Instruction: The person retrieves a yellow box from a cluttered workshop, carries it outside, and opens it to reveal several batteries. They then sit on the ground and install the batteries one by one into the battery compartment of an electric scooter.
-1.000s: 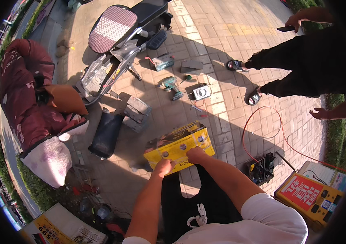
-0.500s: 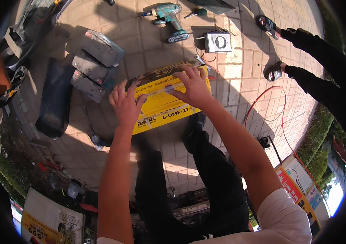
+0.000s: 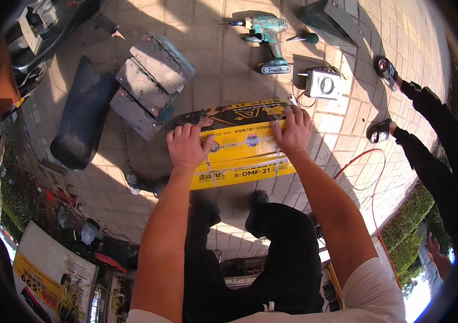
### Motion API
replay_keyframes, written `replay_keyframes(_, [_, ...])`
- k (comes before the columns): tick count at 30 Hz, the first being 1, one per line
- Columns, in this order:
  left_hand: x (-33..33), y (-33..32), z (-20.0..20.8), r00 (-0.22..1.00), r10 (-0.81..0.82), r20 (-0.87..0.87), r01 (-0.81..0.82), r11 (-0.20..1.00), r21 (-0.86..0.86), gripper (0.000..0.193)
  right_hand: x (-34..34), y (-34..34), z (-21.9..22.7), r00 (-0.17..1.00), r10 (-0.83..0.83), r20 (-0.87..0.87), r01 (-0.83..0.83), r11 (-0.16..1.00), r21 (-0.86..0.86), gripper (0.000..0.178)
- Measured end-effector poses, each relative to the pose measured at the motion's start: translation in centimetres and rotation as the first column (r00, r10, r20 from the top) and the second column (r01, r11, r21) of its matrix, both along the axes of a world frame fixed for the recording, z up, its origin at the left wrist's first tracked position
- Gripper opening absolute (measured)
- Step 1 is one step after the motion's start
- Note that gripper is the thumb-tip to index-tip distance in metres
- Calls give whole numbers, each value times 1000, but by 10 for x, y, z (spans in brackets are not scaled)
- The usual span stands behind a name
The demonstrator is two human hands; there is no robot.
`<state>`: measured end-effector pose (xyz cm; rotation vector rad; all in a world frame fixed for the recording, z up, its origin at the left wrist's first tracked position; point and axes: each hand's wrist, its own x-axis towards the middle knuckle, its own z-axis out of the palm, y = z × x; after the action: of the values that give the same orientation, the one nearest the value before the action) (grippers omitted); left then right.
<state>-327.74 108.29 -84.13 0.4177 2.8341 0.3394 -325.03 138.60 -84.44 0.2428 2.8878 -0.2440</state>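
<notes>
Yellow carton [image 3: 239, 153] now has, we note, left hand [image 3: 188, 144] and right hand [image 3: 294, 133] clasping opposite ends, the latter shifted right, seemingly steadying it

Between our left hand [image 3: 188, 144] and right hand [image 3: 294, 129] we count one yellow box [image 3: 242, 146]; beyond the left hand, three grey blocks [image 3: 145, 81]; beyond the right hand, one cordless drill [image 3: 268, 26], one screwdriver [image 3: 312, 38] and one meter [image 3: 323, 85]; farther right of it, two sandals [image 3: 386, 70].
</notes>
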Motion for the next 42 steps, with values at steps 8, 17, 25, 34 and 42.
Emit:
replay_keyframes(8, [9,-2,-12,986,38,-164,-26,997,72,36,6,-4,-1,999,-15,29,16,999,-34,68])
replay_keyframes(17, [18,-42,-13,918,350,-189,-207,825,526,39,49,41,2,962,-258,-83,146,752,-643,83])
replay_keyframes(25, [164,-70,-45,824,402,400,-550,391,738,56,115,59,-14,964,-250,89,230,625,-746,61])
replay_keyframes(34, [162,-91,-28,980,175,98,-200,811,550,79,166,84,2,981,167,-98,-188,944,-272,64])
replay_keyframes(42, [153,-73,16,988,-71,-139,87,990,110,74,172,93,-17,924,295,-242,-313,949,-37,41])
